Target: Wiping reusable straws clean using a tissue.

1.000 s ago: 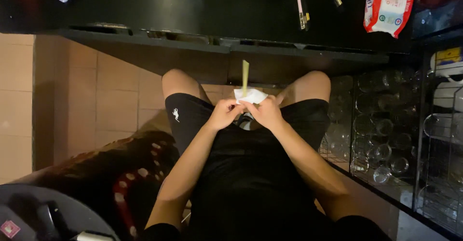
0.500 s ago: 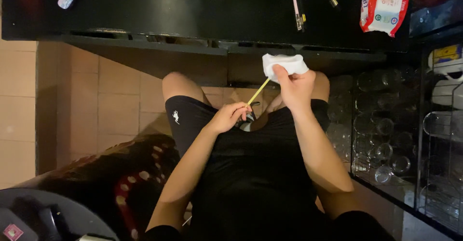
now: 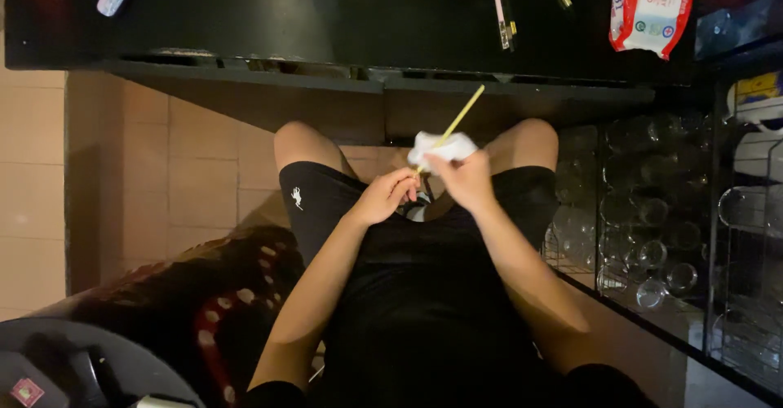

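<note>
Wiping of a thin yellow stick (image 3: 458,117) with a crumpled white cloth (image 3: 442,147) is judged to be the step in hand.

- Right hand (image 3: 466,181) — fingers closed on the cloth, which is wrapped about the stick partway up its length; the bare upper end points up and away toward the edge of the black table (image 3: 367,82).
- Left hand (image 3: 386,198) — fingers curled together at the stick's lower end, above the lap; whether the end itself is pinched cannot be told, as it is hidden.
- Stick — held slanted between the knees, in front of the black shorts (image 3: 326,204).
- Nearby, not touched: red-and-white packet (image 3: 652,8) on the table; glassware (image 3: 636,237) on a wire rack at the right.

Handling note: the lower end is best kept firmly fixed while the cloth is drawn along the length in one even stroke — pressure kept light, since so slender a stick could bend or snap. A clean fold of the cloth would best be turned inward between strokes.
</note>
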